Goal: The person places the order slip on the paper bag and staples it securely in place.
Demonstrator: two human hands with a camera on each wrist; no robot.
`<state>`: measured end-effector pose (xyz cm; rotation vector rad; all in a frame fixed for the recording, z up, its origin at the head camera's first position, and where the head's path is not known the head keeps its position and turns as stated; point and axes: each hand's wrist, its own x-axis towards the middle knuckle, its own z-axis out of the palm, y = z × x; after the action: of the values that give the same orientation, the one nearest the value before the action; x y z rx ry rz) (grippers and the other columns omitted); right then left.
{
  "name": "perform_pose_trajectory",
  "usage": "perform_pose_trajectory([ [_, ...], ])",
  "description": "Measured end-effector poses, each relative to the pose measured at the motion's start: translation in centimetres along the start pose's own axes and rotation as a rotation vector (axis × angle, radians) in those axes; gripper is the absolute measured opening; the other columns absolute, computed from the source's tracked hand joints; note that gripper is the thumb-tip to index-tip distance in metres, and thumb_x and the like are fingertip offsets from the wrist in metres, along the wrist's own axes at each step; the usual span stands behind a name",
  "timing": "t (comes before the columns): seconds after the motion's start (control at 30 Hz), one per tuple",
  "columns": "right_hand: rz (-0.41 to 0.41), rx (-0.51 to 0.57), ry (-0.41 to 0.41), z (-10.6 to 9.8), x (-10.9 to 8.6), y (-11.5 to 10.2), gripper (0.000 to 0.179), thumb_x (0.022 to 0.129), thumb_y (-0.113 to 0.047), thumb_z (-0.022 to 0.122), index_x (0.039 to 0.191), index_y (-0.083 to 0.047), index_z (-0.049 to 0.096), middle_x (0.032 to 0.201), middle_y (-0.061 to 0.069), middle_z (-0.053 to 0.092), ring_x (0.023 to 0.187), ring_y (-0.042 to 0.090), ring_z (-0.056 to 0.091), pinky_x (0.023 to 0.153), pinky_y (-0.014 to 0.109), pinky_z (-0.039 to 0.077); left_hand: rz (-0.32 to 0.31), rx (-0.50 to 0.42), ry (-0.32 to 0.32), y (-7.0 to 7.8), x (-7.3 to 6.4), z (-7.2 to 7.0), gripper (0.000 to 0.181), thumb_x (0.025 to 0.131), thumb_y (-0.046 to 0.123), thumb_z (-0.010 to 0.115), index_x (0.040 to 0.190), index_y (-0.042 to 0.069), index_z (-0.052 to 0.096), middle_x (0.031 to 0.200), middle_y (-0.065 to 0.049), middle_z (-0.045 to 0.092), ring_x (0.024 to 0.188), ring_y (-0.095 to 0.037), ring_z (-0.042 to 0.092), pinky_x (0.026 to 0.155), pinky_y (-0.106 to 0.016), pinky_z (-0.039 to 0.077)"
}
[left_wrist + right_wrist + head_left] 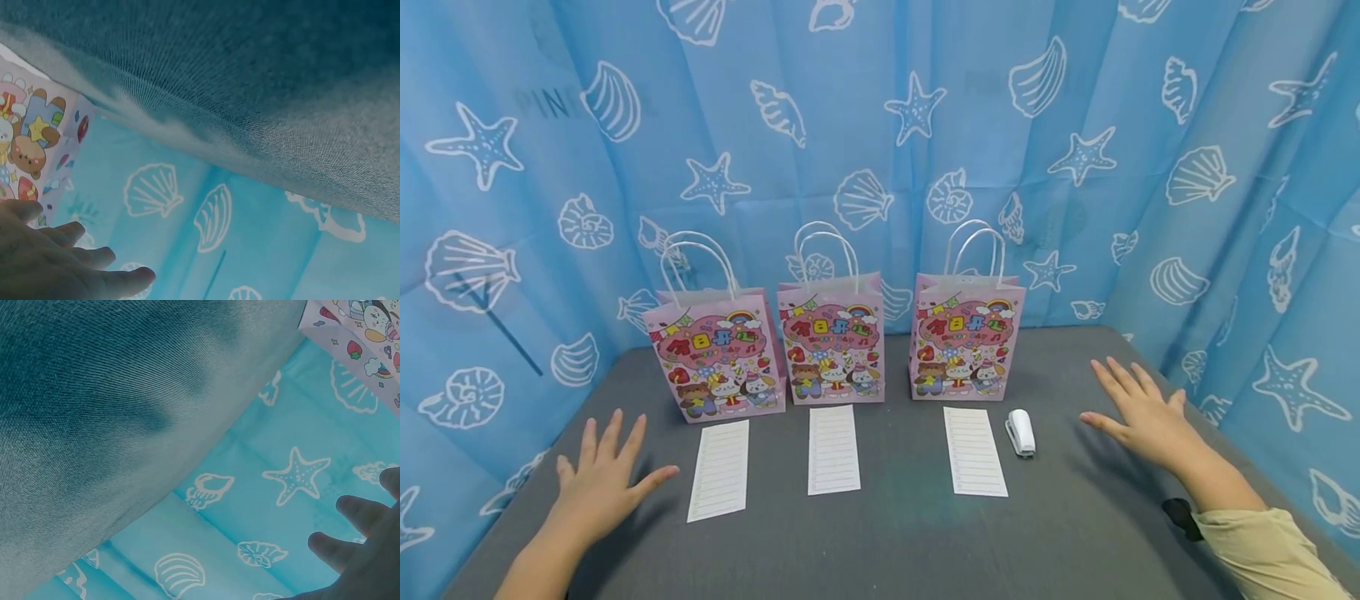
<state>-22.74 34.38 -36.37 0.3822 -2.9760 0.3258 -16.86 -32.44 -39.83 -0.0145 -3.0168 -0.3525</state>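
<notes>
Head view: R hand (1152, 423) is by far the nearer one to the white stapler (1021, 433), which lies on the grey table (895, 554) to that hand's left, approx. level w/ the thumb, a clear gap btwn. Stapler's long axis runs roughly front-to-back, far end tipped a touch left, so it sits more or less crosswise to the R thumb, which pts left toward it. R hand: fingers straight & spread apart, nothing held; a shadow on the table suggests it's raised, exact ht. can't tell. L hand (591, 500) is likewise spread, fingers apart, nothing held, and well apart from the stapler. Its nearest item is the left slip (720, 471), just beside the thumb tip on the right, not touching; that slip's long axis is also front-to-back, far end leaning slightly right. Middle slip (833, 450) is approx. straight; right slip (975, 452) leans its far end left & lies just left of the stapler. Each slip is flat, w/ printed lines, in front of its own pink bag: left bag (718, 358) (turned a bit), middle bag (832, 346), right bag (966, 342), all upright, handles up. Blue curtain (850, 75) w/ white shells etc. hangs behind. Both wrist views: spread fingers vs. curtain, part of a bag at the edge, no stapler or slips in shot.
</notes>
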Motion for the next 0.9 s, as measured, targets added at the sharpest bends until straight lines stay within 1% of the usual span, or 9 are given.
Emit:
perform_pose_trajectory([
  [0.1,-0.001,-0.004,0.008,-0.1,0.1,-0.3,0.09,0.095,-0.051,0.055,0.156,-0.012,0.002,0.154,0.031,0.012,0.136,0.058,0.007,0.087,0.086,0.0,0.01,0.011,0.003,0.0,-0.1,0.1,0.098,0.09,0.064,0.053,0.151,-0.004,0.019,0.152,-0.037,0.003,0.134,-0.06,-0.012,0.089,-0.084,0.0],
  [0.33,-0.023,-0.008,-0.006,0.0,0.0,-0.5,0.09,0.095,-0.053,0.055,0.156,-0.012,0.004,0.153,0.032,0.016,0.135,0.058,0.01,0.087,0.086,0.0,0.004,0.015,-0.016,0.0,-0.1,0.4,0.098,0.089,0.066,0.053,0.149,-0.005,0.021,0.151,-0.038,0.005,0.134,-0.061,-0.01,0.09,-0.083,0.0],
  [0.47,-0.031,-0.001,-0.008,0.1,0.0,-0.7,0.089,0.095,-0.051,0.056,0.157,-0.012,0.004,0.153,0.032,0.017,0.135,0.058,0.011,0.087,0.086,-0.001,0.005,0.011,-0.017,0.1,0.0,0.3,0.098,0.089,0.065,0.054,0.149,-0.005,0.021,0.151,-0.038,0.004,0.134,-0.061,-0.011,0.09,-0.083,-0.001],
  [0.63,-0.03,-0.009,0.009,0.3,0.1,-0.9,0.089,0.095,-0.05,0.056,0.156,-0.009,0.007,0.152,0.032,0.018,0.135,0.058,0.013,0.087,0.086,0.0,0.007,0.012,-0.018,0.3,0.2,0.2,0.099,0.089,0.065,0.054,0.15,-0.005,0.021,0.151,-0.037,0.004,0.135,-0.059,-0.012,0.092,-0.082,-0.002],
  [0.83,-0.043,-0.013,0.02,0.8,0.0,-1.3,0.087,0.095,-0.05,0.057,0.155,-0.005,0.012,0.151,0.032,0.021,0.134,0.057,0.015,0.087,0.086,0.002,0.015,0.014,-0.034,0.4,0.3,0.0,0.099,0.088,0.065,0.055,0.149,-0.005,0.021,0.151,-0.038,0.005,0.135,-0.06,-0.011,0.092,-0.082,-0.002],
  [0.9,-0.046,-0.015,0.029,0.9,0.0,-1.4,0.087,0.095,-0.049,0.057,0.154,-0.003,0.014,0.151,0.032,0.022,0.134,0.057,0.016,0.087,0.086,0.003,0.02,0.014,-0.029,0.4,0.3,0.0,0.098,0.089,0.065,0.054,0.149,-0.005,0.022,0.151,-0.038,0.006,0.135,-0.06,-0.01,0.092,-0.082,-0.001],
])
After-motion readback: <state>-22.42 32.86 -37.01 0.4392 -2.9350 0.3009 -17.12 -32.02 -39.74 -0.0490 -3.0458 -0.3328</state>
